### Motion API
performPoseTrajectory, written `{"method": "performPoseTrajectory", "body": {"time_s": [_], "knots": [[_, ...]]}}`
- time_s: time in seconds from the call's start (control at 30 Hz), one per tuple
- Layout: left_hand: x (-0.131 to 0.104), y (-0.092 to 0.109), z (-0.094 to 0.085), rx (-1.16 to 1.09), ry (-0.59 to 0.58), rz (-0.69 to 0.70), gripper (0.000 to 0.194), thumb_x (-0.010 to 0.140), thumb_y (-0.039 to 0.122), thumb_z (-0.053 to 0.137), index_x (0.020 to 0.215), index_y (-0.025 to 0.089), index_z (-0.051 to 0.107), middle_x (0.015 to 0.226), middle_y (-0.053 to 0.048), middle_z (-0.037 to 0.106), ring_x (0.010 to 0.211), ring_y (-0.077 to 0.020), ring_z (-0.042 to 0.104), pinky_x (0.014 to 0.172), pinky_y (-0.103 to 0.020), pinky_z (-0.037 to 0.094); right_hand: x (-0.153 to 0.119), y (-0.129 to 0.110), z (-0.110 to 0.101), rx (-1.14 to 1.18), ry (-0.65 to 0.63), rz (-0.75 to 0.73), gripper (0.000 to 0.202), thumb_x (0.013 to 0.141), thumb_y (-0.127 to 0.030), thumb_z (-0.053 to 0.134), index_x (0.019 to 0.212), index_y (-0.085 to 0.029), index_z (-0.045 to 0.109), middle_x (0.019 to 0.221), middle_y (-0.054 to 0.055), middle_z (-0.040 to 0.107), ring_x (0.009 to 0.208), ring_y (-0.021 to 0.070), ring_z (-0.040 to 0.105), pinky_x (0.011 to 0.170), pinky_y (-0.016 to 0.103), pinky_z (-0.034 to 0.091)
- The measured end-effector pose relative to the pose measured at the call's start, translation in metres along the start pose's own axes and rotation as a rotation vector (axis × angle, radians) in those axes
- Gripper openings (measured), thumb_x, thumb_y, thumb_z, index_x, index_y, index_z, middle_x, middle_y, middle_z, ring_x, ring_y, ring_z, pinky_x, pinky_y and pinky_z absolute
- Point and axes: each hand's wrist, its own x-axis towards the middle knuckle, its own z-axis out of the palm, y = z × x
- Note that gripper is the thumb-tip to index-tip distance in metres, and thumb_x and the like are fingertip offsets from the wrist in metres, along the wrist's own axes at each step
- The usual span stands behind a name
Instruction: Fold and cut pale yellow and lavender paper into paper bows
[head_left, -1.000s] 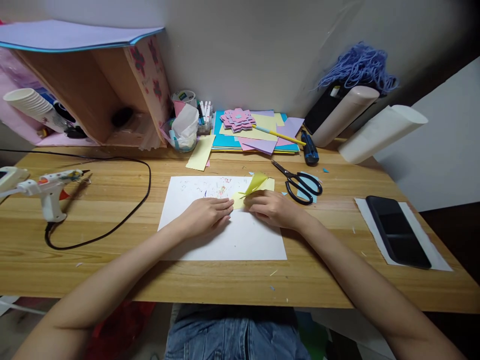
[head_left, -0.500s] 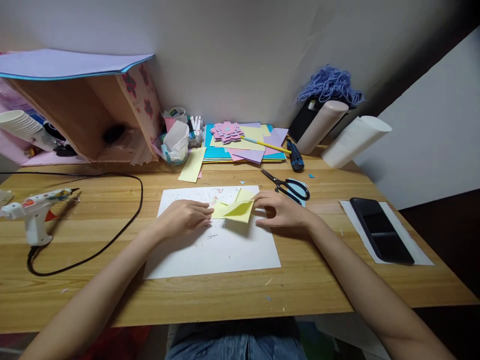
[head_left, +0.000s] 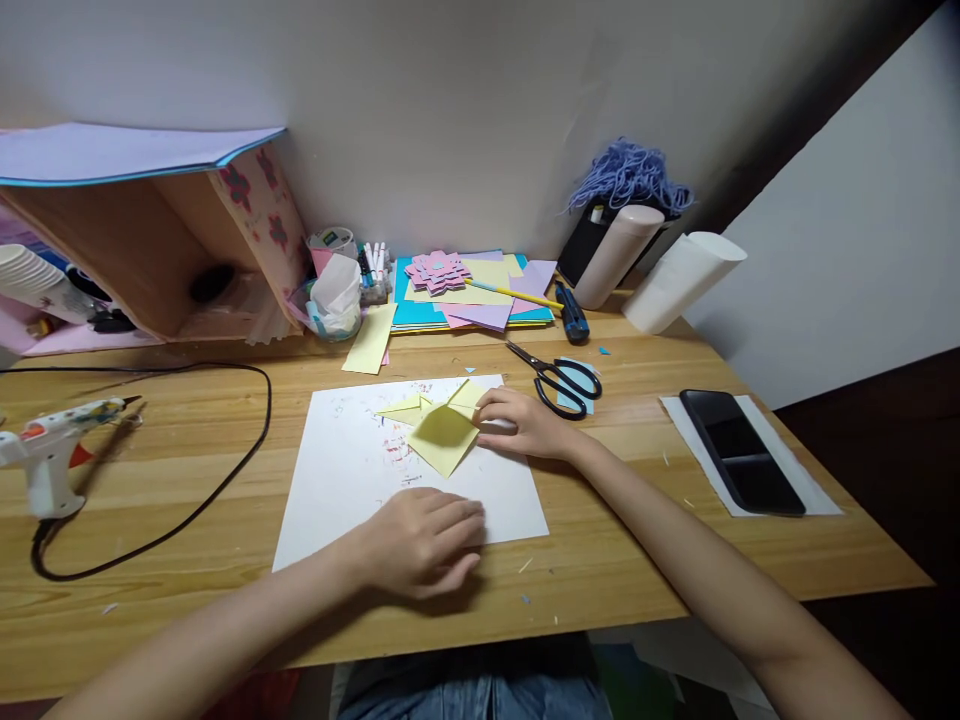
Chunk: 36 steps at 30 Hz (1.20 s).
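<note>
A folded yellow paper (head_left: 444, 438), an origami shape with pointed ends and a diamond-shaped flap, rests over a white sheet (head_left: 337, 500). My right hand (head_left: 517, 422) pinches its right side between thumb and fingers. My left hand (head_left: 431, 540) is lower down, near the front edge of the white sheet, apart from the folded paper. Its fingers are loosely bent and spread from the thumb, with nothing seen in them. Black-handled scissors (head_left: 555, 378) lie on a light blue paper scrap just beyond my right hand.
A glue gun (head_left: 60, 450) with a looping black cord lies left. Behind stand an open cardboard box (head_left: 259, 230), markers (head_left: 373, 265), coloured papers with a pink paper flower (head_left: 437, 272), a utility knife (head_left: 573, 315) and white rolls (head_left: 682, 285). A phone (head_left: 742, 450) lies right.
My left hand has let go of the yellow paper and moved down and right towards me. The paper's flap has turned to face the front, while my right hand still holds its right side.
</note>
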Motion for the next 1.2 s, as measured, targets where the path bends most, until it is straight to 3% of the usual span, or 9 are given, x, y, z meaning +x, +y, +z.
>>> {"method": "performPoseTrajectory", "body": {"time_s": [0.07,0.13,0.33,0.5,0.6,0.7,0.83,0.93,1.2], "knots": [[0.004,0.005,0.007,0.028,-0.052,-0.089,0.036,0.085,0.028,0.044,0.114,0.008,0.053,0.116,-0.014,0.062,0.107,-0.0205,0.058,0.086,-0.031,0.051,0.001,0.001,0.002,0.049,0.006,0.014,0.014,0.08,-0.028,0.062,0.09,-0.019,0.065,0.093,0.007,0.06,0.089,0.0179,0.056,0.079,0.032,0.046],[0.005,0.004,0.015,0.103,-0.085,-0.19,0.041,0.087,0.028,0.042,0.12,0.004,0.048,0.126,-0.019,0.054,0.117,-0.0249,0.05,0.093,-0.036,0.048,0.002,0.001,0.005,0.099,0.013,0.041,0.013,0.079,-0.026,0.062,0.089,-0.017,0.064,0.093,0.007,0.059,0.09,0.0174,0.055,0.08,0.031,0.046],[0.004,-0.005,0.026,0.331,-0.027,-0.424,0.04,0.086,0.02,0.041,0.122,0.004,0.046,0.12,-0.02,0.056,0.11,-0.03,0.053,0.088,-0.045,0.047,0.003,0.006,0.009,0.256,0.016,0.116,0.014,0.078,-0.02,0.062,0.091,-0.017,0.064,0.094,0.006,0.057,0.088,0.0156,0.056,0.075,0.027,0.048],[0.017,-0.031,0.016,0.328,0.098,-0.346,0.034,0.087,0.009,0.036,0.118,0.01,0.049,0.121,-0.016,0.056,0.111,-0.0251,0.051,0.09,-0.041,0.045,0.004,0.007,0.008,0.254,0.015,0.098,0.015,0.075,-0.02,0.064,0.09,-0.019,0.064,0.092,0.005,0.06,0.091,0.0175,0.056,0.081,0.03,0.045],[0.029,-0.049,0.015,0.264,0.079,-0.337,0.019,0.089,0.019,0.042,0.099,0.015,0.058,0.105,-0.01,0.064,0.086,-0.0206,0.06,0.067,-0.032,0.049,0.004,0.008,0.004,0.297,-0.002,0.122,0.017,0.073,-0.02,0.066,0.09,-0.019,0.064,0.093,0.005,0.06,0.091,0.0175,0.056,0.079,0.029,0.045],[0.037,-0.059,0.02,0.207,0.043,-0.351,0.024,0.086,0.036,0.051,0.094,0.015,0.059,0.089,-0.009,0.066,0.073,-0.0194,0.061,0.057,-0.03,0.046,0.001,0.013,-0.006,0.305,-0.005,0.184,0.019,0.073,-0.021,0.066,0.091,-0.018,0.063,0.093,0.004,0.061,0.084,0.0155,0.056,0.073,0.027,0.045],[0.038,-0.066,0.026,0.175,0.044,-0.37,0.029,0.082,0.043,0.056,0.09,0.015,0.059,0.082,-0.008,0.066,0.072,-0.0206,0.062,0.057,-0.03,0.044,-0.007,0.019,-0.023,0.268,-0.012,0.248,0.022,0.073,-0.021,0.065,0.094,-0.017,0.062,0.095,0.005,0.06,0.071,0.0123,0.054,0.063,0.025,0.044],[0.036,-0.069,0.028,0.189,0.07,-0.391,0.026,0.081,0.041,0.057,0.088,0.016,0.059,0.078,-0.007,0.065,0.067,-0.0191,0.061,0.053,-0.028,0.042,-0.01,0.021,-0.03,0.177,-0.011,0.205,0.021,0.074,-0.018,0.063,0.095,-0.017,0.062,0.095,0.005,0.06,0.077,0.0143,0.056,0.067,0.025,0.045],[0.035,-0.07,0.027,0.216,0.147,-0.278,0.023,0.086,0.034,0.05,0.073,0.017,0.059,0.067,-0.004,0.062,0.055,-0.0135,0.056,0.049,-0.026,0.038,-0.007,0.016,-0.023,-0.033,0.018,0.019,0.012,0.08,-0.017,0.058,0.088,-0.019,0.066,0.094,0.007,0.062,0.088,0.0178,0.057,0.077,0.03,0.045]]}}
